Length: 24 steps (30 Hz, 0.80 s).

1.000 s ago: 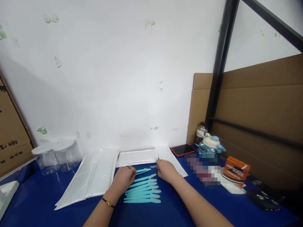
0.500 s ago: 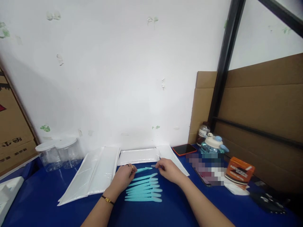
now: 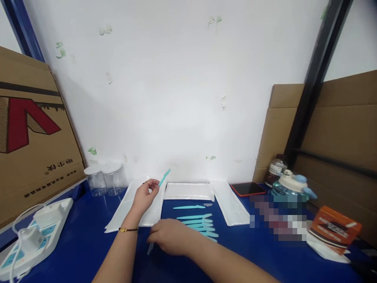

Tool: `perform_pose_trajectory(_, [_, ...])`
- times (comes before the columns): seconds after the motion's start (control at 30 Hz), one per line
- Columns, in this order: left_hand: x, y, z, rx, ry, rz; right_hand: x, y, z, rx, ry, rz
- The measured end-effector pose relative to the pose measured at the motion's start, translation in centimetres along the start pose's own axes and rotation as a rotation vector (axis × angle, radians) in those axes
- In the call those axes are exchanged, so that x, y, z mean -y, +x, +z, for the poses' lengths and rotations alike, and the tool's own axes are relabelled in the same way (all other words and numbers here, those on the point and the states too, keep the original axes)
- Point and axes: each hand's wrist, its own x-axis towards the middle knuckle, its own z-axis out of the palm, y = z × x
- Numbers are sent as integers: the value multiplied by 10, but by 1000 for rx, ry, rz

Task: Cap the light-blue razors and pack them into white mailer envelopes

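Observation:
My left hand (image 3: 146,196) is raised over the white packets, pinching a turquoise eyebrow razor (image 3: 165,177) whose far end points up and right. My right hand (image 3: 168,237) reaches left in front of it, low over the blue table. At its fingertips is a small translucent piece (image 3: 150,248) that looks like a razor cap. A row of several turquoise razors (image 3: 196,222) lies beyond my right hand, partly hidden by it. Behind the row lies a single razor (image 3: 188,207), with a small clear cap (image 3: 207,204) at its right end.
White plastic packets (image 3: 188,191) frame the work area at the back and sides. Two clear jars (image 3: 113,181) and a power strip (image 3: 44,228) are on the left. To the right are a phone (image 3: 247,189), a water jug (image 3: 291,188) and an orange box (image 3: 334,228).
The view has turned left. My left hand has lifted a razor off the table. My right hand has swept left and nearer, leaving a razor and clear cap behind the row.

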Motion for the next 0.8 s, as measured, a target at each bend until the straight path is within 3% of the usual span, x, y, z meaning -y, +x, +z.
perform_pose_trajectory(0.1, [-5,-3,9,111,-27,53,4,19,8,114,-100,-6])
perform_pose_trajectory(0.23, [-12,-8,25,248,-21,79,6,17,-1,270,-68,29])
perform_pose_trajectory(0.37, [-14,-11,33,306,-36,82,6,-2,-10,273,68,54])
perform_pose_trajectory(0.6, [-16,-14,38,319,-34,121,19,-25,-5,326,193,81])
perform_pose_trajectory(0.7, [-17,-15,39,321,-21,127,15,-43,-12,208,233,129])
perform_pose_trajectory(0.8, [-20,-16,41,335,-16,139,-14,-75,-28,-169,395,410])
